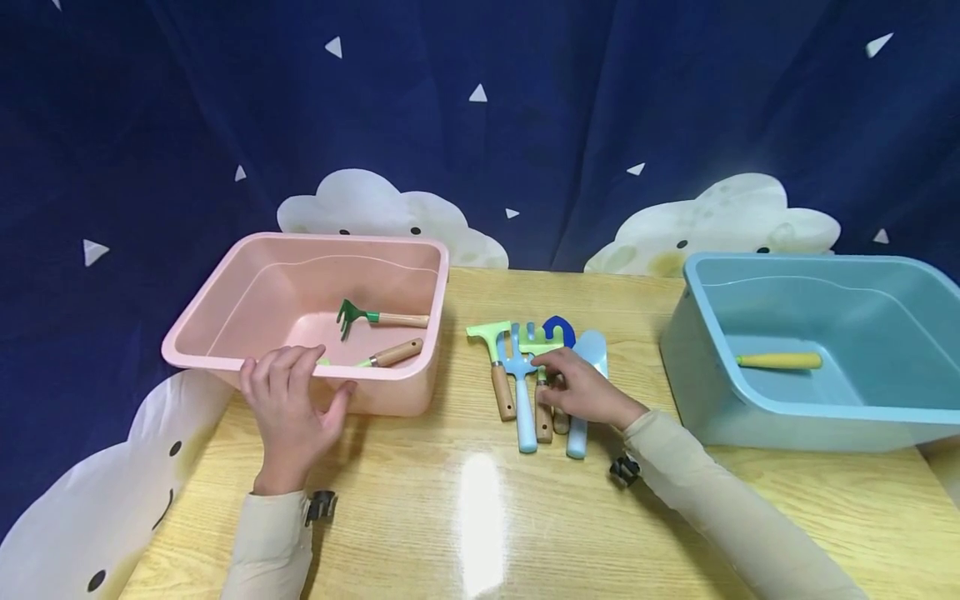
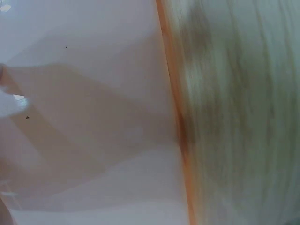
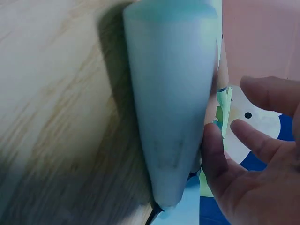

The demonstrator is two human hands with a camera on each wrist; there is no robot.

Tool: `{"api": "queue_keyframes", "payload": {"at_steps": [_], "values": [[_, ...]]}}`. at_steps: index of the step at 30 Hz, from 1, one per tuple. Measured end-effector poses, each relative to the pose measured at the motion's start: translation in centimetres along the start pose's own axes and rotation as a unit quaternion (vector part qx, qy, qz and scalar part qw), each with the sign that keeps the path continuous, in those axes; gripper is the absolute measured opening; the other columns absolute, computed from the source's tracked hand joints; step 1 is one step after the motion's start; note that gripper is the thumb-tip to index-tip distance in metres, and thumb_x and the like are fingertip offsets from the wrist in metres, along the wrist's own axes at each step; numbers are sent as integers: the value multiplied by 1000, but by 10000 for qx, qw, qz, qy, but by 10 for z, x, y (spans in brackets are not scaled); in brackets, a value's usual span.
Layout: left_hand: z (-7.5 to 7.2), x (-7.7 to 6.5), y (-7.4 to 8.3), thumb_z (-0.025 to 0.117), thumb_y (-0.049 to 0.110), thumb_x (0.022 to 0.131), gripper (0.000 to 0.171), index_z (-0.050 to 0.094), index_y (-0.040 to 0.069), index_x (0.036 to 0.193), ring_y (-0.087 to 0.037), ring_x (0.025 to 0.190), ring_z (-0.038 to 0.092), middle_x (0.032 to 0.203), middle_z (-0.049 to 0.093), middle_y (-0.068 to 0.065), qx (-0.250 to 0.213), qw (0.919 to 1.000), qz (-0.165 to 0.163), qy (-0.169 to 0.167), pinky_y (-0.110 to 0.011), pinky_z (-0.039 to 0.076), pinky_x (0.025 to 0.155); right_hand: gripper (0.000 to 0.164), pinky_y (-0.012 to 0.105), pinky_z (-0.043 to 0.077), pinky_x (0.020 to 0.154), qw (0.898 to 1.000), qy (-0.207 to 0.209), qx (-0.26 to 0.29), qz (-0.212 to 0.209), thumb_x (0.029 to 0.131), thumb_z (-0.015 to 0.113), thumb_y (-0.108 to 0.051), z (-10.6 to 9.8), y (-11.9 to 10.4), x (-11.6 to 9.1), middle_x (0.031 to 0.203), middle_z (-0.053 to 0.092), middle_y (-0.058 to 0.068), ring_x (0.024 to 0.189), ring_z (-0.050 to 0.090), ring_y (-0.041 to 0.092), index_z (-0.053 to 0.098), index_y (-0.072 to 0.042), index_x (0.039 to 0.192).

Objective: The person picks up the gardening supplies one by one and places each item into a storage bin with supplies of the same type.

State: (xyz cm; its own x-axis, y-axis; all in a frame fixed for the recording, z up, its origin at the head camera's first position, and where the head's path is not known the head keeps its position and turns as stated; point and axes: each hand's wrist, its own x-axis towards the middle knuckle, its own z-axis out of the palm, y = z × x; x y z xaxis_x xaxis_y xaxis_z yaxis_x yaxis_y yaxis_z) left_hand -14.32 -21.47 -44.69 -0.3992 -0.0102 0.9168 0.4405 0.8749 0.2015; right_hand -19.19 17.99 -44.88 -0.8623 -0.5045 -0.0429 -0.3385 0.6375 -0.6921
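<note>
My left hand is at the front rim of a pink bin, its fingers over the edge and thumb outside. My right hand reaches over a cluster of toy garden tools, thumb and fingers spread with nothing pinched. Under and beside it lie a light blue fork, a green rake with wooden handle, a dark blue tool partly hidden, and a light blue trowel. A green hoe-like tool lies leftmost. In the right wrist view the pale blue handle looms close beside the fingers.
Inside the pink bin are a dark green fork and another wooden-handled tool. A blue bin on the right holds a tool with a yellow handle. A dark blue cloud-patterned curtain hangs behind the wooden table.
</note>
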Motion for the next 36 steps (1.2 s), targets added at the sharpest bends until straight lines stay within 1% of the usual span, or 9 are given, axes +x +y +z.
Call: {"api": "queue_keyframes", "payload": {"at_steps": [3, 7, 10, 14, 20, 25, 28, 31, 36], "values": [[0, 0, 0, 66, 37, 74, 51, 63, 2, 111, -37, 106, 45, 107, 59, -18, 0, 10000, -24, -26, -46, 14, 117, 52, 42, 49, 88, 9997, -28, -161, 179, 90, 69, -16, -1, 0, -2, 125, 53, 21, 104, 56, 29, 52, -2, 138], [0, 0, 1, 66, 36, 74, 51, 63, 2, 112, -37, 107, 45, 107, 58, -18, 4, 10000, -47, -68, -45, 13, 118, 55, 47, 50, 90, 9976, -14, -627, 291, 89, 71, -18, -2, 1, -7, 127, 53, 21, 109, 57, 31, 52, -3, 139], [2, -1, 2, 66, 36, 74, 51, 62, 3, 112, -37, 107, 45, 107, 58, -18, -6, 10000, -32, -79, -45, 14, 118, 59, 50, 49, 96, 9949, 26, -927, 393, 88, 72, -20, -5, 3, -13, 131, 52, 21, 117, 56, 33, 51, -4, 140], [2, -1, 2, 67, 36, 74, 51, 62, 2, 112, -37, 107, 44, 108, 58, -18, -8, 9999, -35, -99, -46, 14, 118, 61, 54, 46, 103, 9932, 36, -1063, 479, 88, 72, -21, -9, 7, -21, 137, 51, 20, 127, 53, 36, 49, -4, 141], [0, 0, 1, 67, 35, 73, 51, 62, 2, 112, -38, 108, 44, 108, 58, -18, -39, 9999, -115, -87, -48, 14, 117, 63, 55, 46, 102, 9971, -4, -720, 240, 89, 72, -22, 0, 4, -23, 139, 52, 22, 124, 54, 37, 47, -1, 143], [1, -1, 2, 67, 35, 73, 51, 62, 2, 112, -38, 108, 45, 108, 59, -18, -32, 9999, -118, -93, -49, 15, 117, 66, 56, 41, 107, 9968, 244, -731, 227, 85, 77, -23, 16, 2, -21, 142, 51, 22, 132, 49, 39, 49, -3, 141], [1, -1, 2, 67, 35, 73, 51, 62, 2, 112, -38, 108, 44, 109, 59, -18, -46, 9998, -133, -119, -49, 14, 117, 64, 52, 44, 104, 9974, 378, -569, 210, 83, 77, -17, 19, 4, -19, 140, 54, 20, 126, 54, 36, 50, -3, 140], [-1, -1, 2, 67, 35, 74, 51, 62, 2, 112, -37, 109, 44, 109, 59, -18, -49, 9998, -165, -109, -49, 14, 116, 64, 45, 49, 95, 9994, 249, -108, 209, 84, 73, -9, 19, 5, -17, 136, 57, 18, 115, 58, 29, 47, -5, 143], [0, 0, 3, 66, 36, 74, 50, 63, 2, 112, -37, 109, 45, 108, 60, -18, -29, 9998, -156, -71, -48, 15, 116, 69, 38, 51, 92, 9992, -22, 391, 102, 85, 67, 0, 19, 10, -16, 139, 56, 18, 119, 59, 29, 40, -5, 149]]}}
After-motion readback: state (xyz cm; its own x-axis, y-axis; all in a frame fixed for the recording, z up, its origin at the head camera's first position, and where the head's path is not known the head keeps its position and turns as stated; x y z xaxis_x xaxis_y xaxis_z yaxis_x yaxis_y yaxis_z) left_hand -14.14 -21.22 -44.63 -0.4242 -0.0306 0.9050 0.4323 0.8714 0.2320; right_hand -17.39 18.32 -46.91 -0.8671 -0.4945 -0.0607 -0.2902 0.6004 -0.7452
